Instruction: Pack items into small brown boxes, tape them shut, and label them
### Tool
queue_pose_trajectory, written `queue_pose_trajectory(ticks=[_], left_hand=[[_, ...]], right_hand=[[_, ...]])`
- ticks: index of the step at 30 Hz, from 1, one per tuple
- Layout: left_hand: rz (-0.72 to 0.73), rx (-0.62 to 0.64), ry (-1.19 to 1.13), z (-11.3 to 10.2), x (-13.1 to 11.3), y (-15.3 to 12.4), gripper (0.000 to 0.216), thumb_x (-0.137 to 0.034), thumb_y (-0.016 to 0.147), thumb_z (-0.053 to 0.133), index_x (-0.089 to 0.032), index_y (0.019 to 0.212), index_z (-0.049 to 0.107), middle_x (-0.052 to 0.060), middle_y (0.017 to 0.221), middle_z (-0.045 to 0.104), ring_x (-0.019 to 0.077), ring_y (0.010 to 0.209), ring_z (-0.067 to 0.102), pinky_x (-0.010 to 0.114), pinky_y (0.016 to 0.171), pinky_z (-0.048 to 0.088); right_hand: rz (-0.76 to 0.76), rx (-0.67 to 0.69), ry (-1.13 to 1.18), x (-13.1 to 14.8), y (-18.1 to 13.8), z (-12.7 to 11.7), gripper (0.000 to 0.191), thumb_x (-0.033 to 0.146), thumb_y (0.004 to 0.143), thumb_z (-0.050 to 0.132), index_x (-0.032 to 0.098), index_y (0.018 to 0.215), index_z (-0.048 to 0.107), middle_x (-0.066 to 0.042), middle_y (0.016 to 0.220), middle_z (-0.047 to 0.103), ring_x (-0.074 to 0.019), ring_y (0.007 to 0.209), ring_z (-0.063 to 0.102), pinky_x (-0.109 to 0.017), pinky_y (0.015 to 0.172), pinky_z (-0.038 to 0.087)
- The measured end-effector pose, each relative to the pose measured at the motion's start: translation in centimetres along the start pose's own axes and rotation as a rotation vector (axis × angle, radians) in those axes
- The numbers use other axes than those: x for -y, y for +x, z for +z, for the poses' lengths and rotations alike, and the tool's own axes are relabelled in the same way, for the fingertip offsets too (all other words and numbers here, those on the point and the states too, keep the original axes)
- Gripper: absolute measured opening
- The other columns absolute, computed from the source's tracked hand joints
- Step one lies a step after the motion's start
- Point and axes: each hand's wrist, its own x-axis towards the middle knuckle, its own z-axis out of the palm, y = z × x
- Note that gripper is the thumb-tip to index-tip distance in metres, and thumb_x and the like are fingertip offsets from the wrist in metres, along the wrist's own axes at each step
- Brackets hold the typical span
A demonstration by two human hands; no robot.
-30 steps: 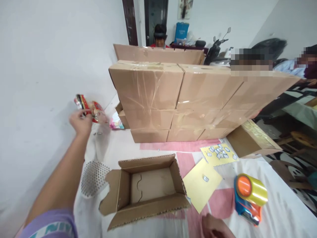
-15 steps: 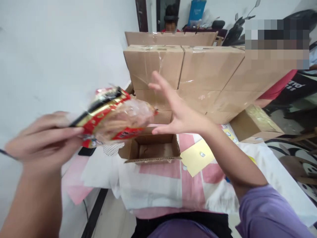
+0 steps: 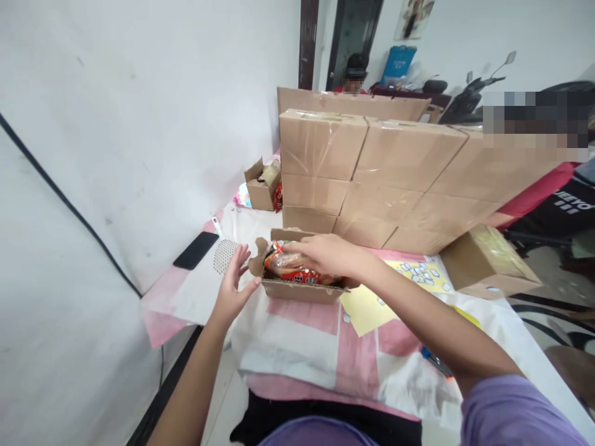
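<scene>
A small cardboard box (image 3: 302, 293) stands on the table with its top flaps up. Inside it lies a clear food packet (image 3: 289, 267) with red, gold and black print. Over the packet, my right hand (image 3: 328, 253) reaches in with fingers stretched across its top; part of the packet is hidden under the hand. My left hand (image 3: 236, 288) is at the box's left end, fingers spread and holding nothing, the thumb close to the front left corner.
Stacked taped cartons (image 3: 320, 148) form a wall behind. A black phone (image 3: 196, 250) and a white perforated skimmer (image 3: 226, 254) lie left. An open carton (image 3: 488, 263), yellow sheets (image 3: 369, 313) and a blue tool (image 3: 434, 361) are right. Two people are beyond the cartons.
The packet has gone from my left hand down into the cardboard box. My right hand has lowered onto it, and my left hand has moved right to the box's end. The view has shifted.
</scene>
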Motion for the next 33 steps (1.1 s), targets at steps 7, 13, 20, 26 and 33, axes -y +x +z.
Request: queue_pose_trajectory(ticks=[7, 13, 20, 26, 33], left_hand=[[-0.036, 0.116, -0.004, 0.4, 1.8, -1.1, 0.098, -0.062, 0.080, 0.079, -0.023, 0.159, 0.038, 0.020, 0.148, 0.059, 0.0364, 0.142, 0.052, 0.056, 0.120, 0.039], [0.012, 0.134, 0.188, 0.8, 1.7, -1.0, 0.090, -0.055, 0.078, 0.083, -0.026, 0.155, 0.046, 0.016, 0.143, 0.064, 0.0352, 0.140, 0.053, 0.056, 0.121, 0.034], [-0.151, -0.080, 0.016, 3.0, 3.0, 0.5, 0.075, -0.054, 0.080, 0.077, -0.023, 0.145, 0.055, 0.010, 0.112, 0.069, 0.0305, 0.113, 0.067, 0.045, 0.098, 0.054], [-0.204, -0.221, 0.023, 5.4, 3.4, 0.2, 0.064, -0.049, 0.083, 0.074, -0.026, 0.141, 0.058, 0.007, 0.116, 0.060, 0.0226, 0.111, 0.060, 0.033, 0.093, 0.051], [-0.102, -0.212, 0.197, 4.7, 2.5, 0.3, 0.059, -0.042, 0.087, 0.070, -0.031, 0.144, 0.056, 0.011, 0.150, 0.046, 0.0278, 0.132, 0.053, 0.039, 0.102, 0.050]], right_hand=[[0.160, 0.258, -0.034, 0.3, 2.2, 4.0, 0.066, 0.016, 0.089, 0.067, 0.036, 0.151, 0.054, -0.012, 0.130, 0.072, -0.0341, 0.105, 0.073, -0.041, 0.081, 0.056], [0.364, -0.691, 0.345, -1.0, -6.5, 2.9, 0.037, 0.037, 0.102, 0.052, 0.027, 0.137, 0.060, -0.010, 0.115, 0.075, -0.0260, 0.099, 0.074, -0.044, 0.087, 0.060], [0.292, -0.892, 0.839, -2.3, -8.6, 12.4, 0.031, 0.047, 0.106, 0.042, 0.025, 0.126, 0.052, -0.016, 0.124, 0.071, -0.0302, 0.110, 0.075, -0.052, 0.097, 0.060], [0.292, -0.794, 0.652, -3.0, -8.0, 10.8, 0.035, 0.041, 0.105, 0.045, 0.024, 0.134, 0.054, -0.017, 0.142, 0.057, -0.0304, 0.128, 0.062, -0.051, 0.103, 0.057], [0.240, -0.759, 0.615, -5.4, -6.5, 10.2, 0.043, 0.041, 0.106, 0.042, 0.020, 0.141, 0.054, -0.014, 0.127, 0.069, -0.0276, 0.124, 0.061, -0.050, 0.110, 0.047]])
